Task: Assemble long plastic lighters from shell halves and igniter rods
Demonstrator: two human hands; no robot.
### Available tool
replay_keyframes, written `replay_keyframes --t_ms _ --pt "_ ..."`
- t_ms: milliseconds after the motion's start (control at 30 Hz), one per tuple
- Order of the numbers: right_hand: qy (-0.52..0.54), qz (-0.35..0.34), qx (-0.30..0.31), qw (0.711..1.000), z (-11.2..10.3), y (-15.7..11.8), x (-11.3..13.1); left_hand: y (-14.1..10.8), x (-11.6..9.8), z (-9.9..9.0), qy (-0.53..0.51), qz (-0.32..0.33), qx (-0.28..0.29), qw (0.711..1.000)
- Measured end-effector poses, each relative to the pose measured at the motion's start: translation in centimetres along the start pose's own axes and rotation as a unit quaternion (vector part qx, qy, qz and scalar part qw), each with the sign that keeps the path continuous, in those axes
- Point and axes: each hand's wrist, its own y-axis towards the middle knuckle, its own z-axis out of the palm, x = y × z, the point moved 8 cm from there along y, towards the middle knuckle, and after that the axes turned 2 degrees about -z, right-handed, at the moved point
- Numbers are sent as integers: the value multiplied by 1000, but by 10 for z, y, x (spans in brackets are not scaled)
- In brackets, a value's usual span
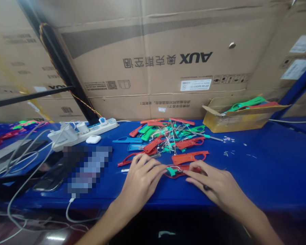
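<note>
A red lighter casing lies open-side up near the table's front edge, between my two hands. Inside it are a green plastic part and thin white wires. My left hand is closed on the casing's left end, fingertips beside the green part. My right hand is closed at the right end, fingertips at the casing's inside. A dark rounded object shows under my right fingers; its kind is hidden. Just behind lies an orange-red casing.
A pile of red, blue and green lighter casings with wires and metal tubes lies behind my hands. A cardboard box of casings stands back right. Left are a phone, a white earbud case, a power strip and cables.
</note>
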Motion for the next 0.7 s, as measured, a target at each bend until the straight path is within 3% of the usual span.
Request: replay_keyframes --t_ms 233,700 --pt "20 19 33 999 9 -3 -5 0 -1 7 32 -1 17 999" --pt "69 27 39 996 9 -1 -5 3 3 20 50 -11 58 997"
